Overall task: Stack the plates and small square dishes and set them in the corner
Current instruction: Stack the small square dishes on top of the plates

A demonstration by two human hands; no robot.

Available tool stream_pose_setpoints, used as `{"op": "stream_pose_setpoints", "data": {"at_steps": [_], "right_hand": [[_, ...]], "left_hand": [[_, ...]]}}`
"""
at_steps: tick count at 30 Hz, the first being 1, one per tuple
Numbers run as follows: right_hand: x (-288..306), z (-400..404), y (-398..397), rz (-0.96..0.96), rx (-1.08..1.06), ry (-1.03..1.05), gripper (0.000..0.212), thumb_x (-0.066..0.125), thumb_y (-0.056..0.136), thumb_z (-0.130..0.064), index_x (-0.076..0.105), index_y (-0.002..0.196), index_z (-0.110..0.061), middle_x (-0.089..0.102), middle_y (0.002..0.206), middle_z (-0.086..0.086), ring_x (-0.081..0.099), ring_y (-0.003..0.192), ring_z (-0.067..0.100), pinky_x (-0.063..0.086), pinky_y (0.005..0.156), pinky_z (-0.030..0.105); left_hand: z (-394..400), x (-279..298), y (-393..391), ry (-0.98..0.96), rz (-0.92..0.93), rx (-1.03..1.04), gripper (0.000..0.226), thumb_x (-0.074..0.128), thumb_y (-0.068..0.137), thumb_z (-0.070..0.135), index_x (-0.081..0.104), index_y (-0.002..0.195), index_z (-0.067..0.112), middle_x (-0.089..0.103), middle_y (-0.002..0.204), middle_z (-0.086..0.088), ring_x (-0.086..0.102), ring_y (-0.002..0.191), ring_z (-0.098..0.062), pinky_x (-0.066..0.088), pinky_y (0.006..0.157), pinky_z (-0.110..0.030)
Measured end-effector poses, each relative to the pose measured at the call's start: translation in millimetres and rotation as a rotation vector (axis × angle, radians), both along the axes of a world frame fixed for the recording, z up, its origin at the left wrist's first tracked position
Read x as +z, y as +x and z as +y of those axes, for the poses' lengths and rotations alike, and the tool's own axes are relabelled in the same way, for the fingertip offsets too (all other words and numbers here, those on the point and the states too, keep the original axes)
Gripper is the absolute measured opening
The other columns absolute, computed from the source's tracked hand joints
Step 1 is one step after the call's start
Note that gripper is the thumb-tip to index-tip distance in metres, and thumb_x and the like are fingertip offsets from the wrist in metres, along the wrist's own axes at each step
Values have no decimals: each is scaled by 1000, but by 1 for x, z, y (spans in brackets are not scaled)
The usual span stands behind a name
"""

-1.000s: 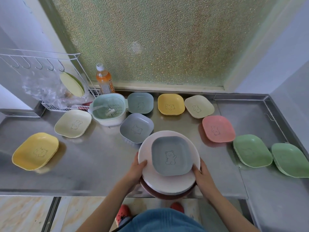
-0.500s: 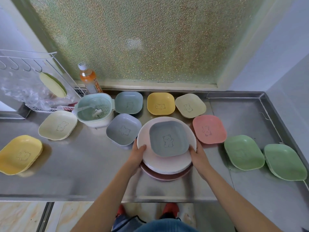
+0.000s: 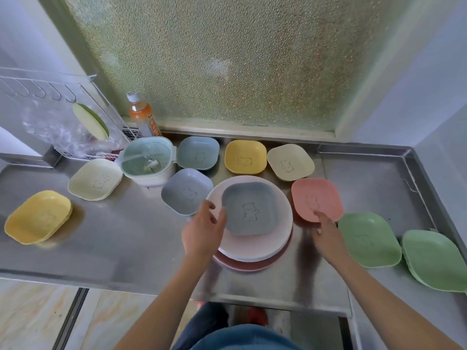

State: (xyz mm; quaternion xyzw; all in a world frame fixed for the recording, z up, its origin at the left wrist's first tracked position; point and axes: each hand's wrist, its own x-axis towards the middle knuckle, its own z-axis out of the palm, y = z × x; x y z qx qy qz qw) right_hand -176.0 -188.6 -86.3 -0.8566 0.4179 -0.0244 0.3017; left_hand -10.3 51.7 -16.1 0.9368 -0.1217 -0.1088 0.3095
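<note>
Nearest, at lower centre of the frame, the stack of round plates (image 3: 255, 251) sits flat on the steel counter (image 3: 113, 238), a pale pink plate over a darker reddish one whose rim shows along the near edge. On top lies the blue-grey square dish (image 3: 249, 209), open side up, its printed bear upright toward the viewer and its sides roughly square to the counter edge, with no clear long axis. Left of the stack, the left hand (image 3: 203, 232) hovers with loosely curved fingers beside the plate rim, grasping nothing; whether it touches the rim cannot be told. At the right, the right hand (image 3: 326, 234) is also released, fingers extended, the tips at or over the near edge of the salmon pink dish (image 3: 316, 198). Further right lie two green dishes (image 3: 369, 239), their long axes running diagonally toward the lower right. At far left a yellow dish (image 3: 38, 217) sits tilted, and beyond it a cream dish (image 3: 96, 179). A grey dish (image 3: 185, 190) lies just left of the stack. Along the back row stand a mint strainer bowl (image 3: 147, 160), a blue dish (image 3: 198, 152), a yellow dish (image 3: 245, 156) and a cream dish (image 3: 290, 161), below the frosted window (image 3: 214, 59).
</note>
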Motion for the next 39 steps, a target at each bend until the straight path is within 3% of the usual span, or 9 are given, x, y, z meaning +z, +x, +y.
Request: {"op": "stream_pose_setpoints", "data": {"at_steps": [7, 13, 16, 19, 22, 25, 32, 36, 39], "right_hand": [[-5, 14, 8, 153, -7, -192, 19, 48, 88, -16, 64, 98, -16, 66, 105, 10, 60, 95, 32, 46, 75, 37], [54, 44, 14, -241, -138, -396, 9, 60, 88, -10, 67, 89, -6, 69, 87, 15, 63, 78, 35, 46, 64, 36], [79, 80, 27, -388, -24, -587, 17, 55, 85, -22, 68, 83, -10, 69, 78, 4, 59, 71, 21, 38, 57, 24], [85, 122, 43, -450, 189, -687, 19, 54, 84, -24, 70, 83, -14, 69, 79, -1, 59, 71, 14, 46, 54, 23], [73, 148, 55, -374, 361, -657, 8, 68, 78, -16, 72, 85, -17, 70, 80, -4, 62, 71, 14, 49, 57, 22], [58, 154, 62, -247, 401, -488, 18, 78, 68, -10, 72, 84, -18, 70, 76, -3, 64, 68, 17, 49, 59, 21], [55, 143, 72, -102, 430, -233, 26, 46, 96, -25, 65, 114, -22, 67, 112, -4, 56, 103, 15, 38, 96, 27], [64, 129, 61, -218, 389, -139, 33, 42, 96, -31, 61, 122, -21, 65, 118, -6, 56, 108, 10, 39, 97, 20], [69, 108, 41, -422, 152, -266, 27, 48, 93, -24, 63, 115, -18, 67, 108, -4, 61, 94, 10, 48, 84, 22]], "left_hand": [[-13, -12, 15, 37, 277, -119, 42, 52, 87, 32, 36, 124, 26, 65, 88, -3, 66, 72, -23, 57, 61, -36], [-6, -8, 24, -111, 400, -159, 34, 48, 91, 22, 41, 123, 24, 68, 81, -2, 66, 49, -18, 51, 42, -25], [-1, -10, 24, -201, 442, -187, 24, 48, 93, 24, 44, 117, 24, 67, 77, -4, 66, 44, -19, 57, 48, -31], [2, -13, 27, -299, 480, -182, 19, 44, 95, 23, 49, 114, 20, 65, 72, -12, 64, 41, -21, 55, 51, -34], [5, -11, 28, -366, 475, -163, 19, 43, 95, 17, 54, 111, 17, 65, 69, -11, 60, 36, -12, 50, 44, -21], [6, -7, 30, -392, 474, -141, 19, 45, 94, 14, 57, 108, 16, 66, 69, -9, 57, 33, -8, 42, 37, -12], [1, -10, 41, -385, 499, -140, 26, 42, 97, 21, 60, 115, 14, 68, 82, -21, 56, 42, -19, 48, 38, -20], [-3, -12, 46, -262, 426, -208, 35, 50, 94, 24, 52, 128, 19, 70, 79, -10, 59, 39, -16, 54, 47, -24], [-4, -12, 44, -230, 393, -231, 39, 48, 95, 22, 48, 134, 19, 70, 78, -6, 58, 37, -14, 53, 47, -24]]}}
